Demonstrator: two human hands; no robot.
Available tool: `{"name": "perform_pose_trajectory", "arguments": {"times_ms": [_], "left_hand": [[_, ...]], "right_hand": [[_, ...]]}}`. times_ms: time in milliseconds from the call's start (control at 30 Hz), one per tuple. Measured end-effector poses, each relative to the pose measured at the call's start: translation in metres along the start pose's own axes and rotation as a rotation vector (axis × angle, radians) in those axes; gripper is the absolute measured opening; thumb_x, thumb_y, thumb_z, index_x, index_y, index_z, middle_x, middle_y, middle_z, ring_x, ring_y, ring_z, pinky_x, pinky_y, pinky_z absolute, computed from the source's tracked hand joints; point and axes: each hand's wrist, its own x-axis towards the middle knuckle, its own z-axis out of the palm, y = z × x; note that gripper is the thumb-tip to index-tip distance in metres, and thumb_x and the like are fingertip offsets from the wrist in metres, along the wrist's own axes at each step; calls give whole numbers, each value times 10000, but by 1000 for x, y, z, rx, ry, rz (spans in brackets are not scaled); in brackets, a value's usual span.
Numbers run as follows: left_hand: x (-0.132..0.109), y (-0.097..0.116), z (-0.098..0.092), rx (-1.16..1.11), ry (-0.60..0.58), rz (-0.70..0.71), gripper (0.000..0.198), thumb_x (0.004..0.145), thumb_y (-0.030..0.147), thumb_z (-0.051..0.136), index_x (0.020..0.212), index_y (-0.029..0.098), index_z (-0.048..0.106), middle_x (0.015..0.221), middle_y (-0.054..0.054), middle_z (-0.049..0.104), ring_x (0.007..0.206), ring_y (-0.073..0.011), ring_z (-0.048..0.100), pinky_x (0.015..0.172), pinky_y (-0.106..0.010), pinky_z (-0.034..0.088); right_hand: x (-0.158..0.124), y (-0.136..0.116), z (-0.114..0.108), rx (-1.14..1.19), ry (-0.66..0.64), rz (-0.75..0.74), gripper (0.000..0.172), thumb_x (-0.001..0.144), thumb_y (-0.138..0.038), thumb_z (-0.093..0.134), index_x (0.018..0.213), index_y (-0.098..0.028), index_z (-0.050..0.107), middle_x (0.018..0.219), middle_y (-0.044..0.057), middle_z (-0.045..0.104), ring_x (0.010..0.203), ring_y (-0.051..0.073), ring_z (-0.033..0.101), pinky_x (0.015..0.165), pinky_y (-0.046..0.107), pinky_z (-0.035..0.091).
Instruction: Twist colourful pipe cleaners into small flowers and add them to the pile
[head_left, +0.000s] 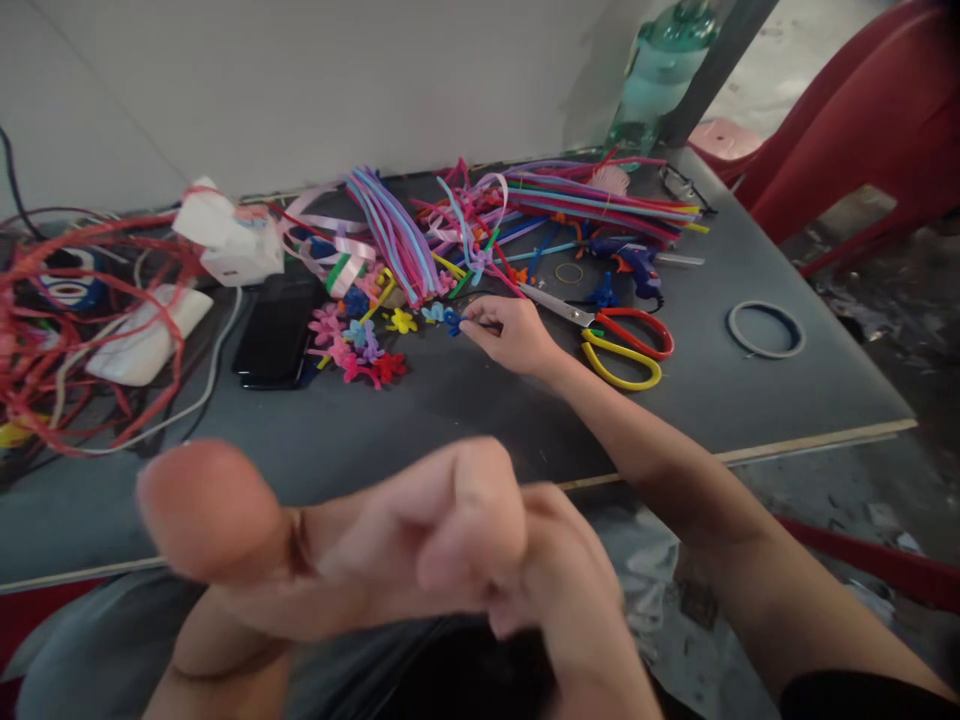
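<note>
My right hand point(510, 335) reaches out over the grey table point(465, 410) and pinches a small blue pipe-cleaner flower point(452, 320) at its fingertips. A cluster of little flowers in pink, red, yellow and blue point(360, 345) lies just left of it. My left hand point(375, 545) is held up close to the camera, blurred, its fingers curled in; nothing shows in it. Bundles of coloured pipe cleaners point(525, 210) lie spread behind the flowers.
Scissors with red and yellow handles point(619, 345) lie right of my right hand. A black phone point(274, 335), white chargers point(232, 245) and a tangle of red cord point(67, 320) are on the left. A tape ring point(765, 328), a green bottle point(660, 70) and a red chair point(862, 120) are on the right.
</note>
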Motion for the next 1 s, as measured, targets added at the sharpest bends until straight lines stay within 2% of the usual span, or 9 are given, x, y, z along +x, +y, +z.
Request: {"name": "perform_pose_trajectory", "arguments": {"times_ms": [33, 100, 167, 200, 367, 600, 733, 833, 1000], "left_hand": [[8, -9, -8, -223, -70, -6, 420, 999, 675, 351, 820, 345, 538, 623, 30, 589, 622, -188, 648, 487, -364, 537], [30, -40, -24, -356, 128, -59, 518, 933, 765, 417, 764, 289, 531, 730, -1, 619, 676, -179, 621, 585, -347, 575], [55, -83, -36, -38, 398, -35, 398, 839, 663, 698, 892, 276, 626, 937, -3, 691, 854, -183, 659, 717, -316, 574], [66, -106, -41, 100, 442, -49, 406, 824, 638, 727, 948, 257, 662, 996, -20, 715, 920, -199, 663, 755, -316, 564], [90, -182, -51, 326, 376, -117, 290, 898, 466, 664, 939, 200, 773, 880, -48, 768, 780, -173, 654, 684, -288, 493], [83, -203, -40, 260, 503, 13, 297, 856, 490, 712, 851, 197, 763, 845, -50, 720, 718, -156, 596, 677, -276, 477], [79, -203, -27, 238, 649, 33, 401, 887, 595, 665, 885, 201, 740, 876, -53, 723, 783, -167, 636, 734, -277, 507], [78, -200, -23, 157, 596, 15, 464, 887, 639, 643, 928, 194, 767, 928, -64, 766, 830, -176, 685, 729, -268, 520], [78, -201, -29, 83, 496, -23, 431, 806, 594, 757, 925, 184, 810, 892, -69, 797, 797, -189, 722, 705, -272, 551]], "right_hand": [[0, 0, 0, 9, -3, 13, 184, 867, -299, 618, 862, -135, 700, 743, 34, 683, 653, 122, 562, 669, 257, 439], [1, 0, 0, 31, 1, 38, 186, 871, -294, 619, 891, -130, 703, 759, 41, 689, 674, 131, 582, 679, 262, 445], [2, 1, 1, 50, 14, 62, 186, 876, -283, 612, 915, -122, 697, 748, 39, 679, 664, 129, 575, 668, 261, 437], [2, 1, 1, 54, 19, 70, 183, 880, -278, 606, 915, -120, 691, 725, 31, 663, 644, 122, 555, 653, 258, 426], [5, 1, -2, 55, 17, 63, 166, 896, -292, 589, 880, -143, 660, 603, -37, 532, 560, 88, 411, 602, 245, 363], [4, 0, 4, 229, -22, 131, 177, 903, -318, 596, 811, -166, 587, 611, -49, 466, 556, 81, 377, 565, 250, 322], [2, 1, 13, 422, -11, 162, 362, 894, -531, 618, 797, -191, 542, 601, -56, 420, 544, 82, 363, 506, 244, 283], [2, 3, 16, 436, 8, 166, 457, 837, -632, 654, 803, -188, 551, 628, -39, 476, 563, 82, 385, 508, 243, 291], [3, 5, 14, 361, 10, 147, 362, 843, -512, 676, 816, -162, 593, 671, -25, 542, 601, 79, 429, 557, 239, 348]]}}
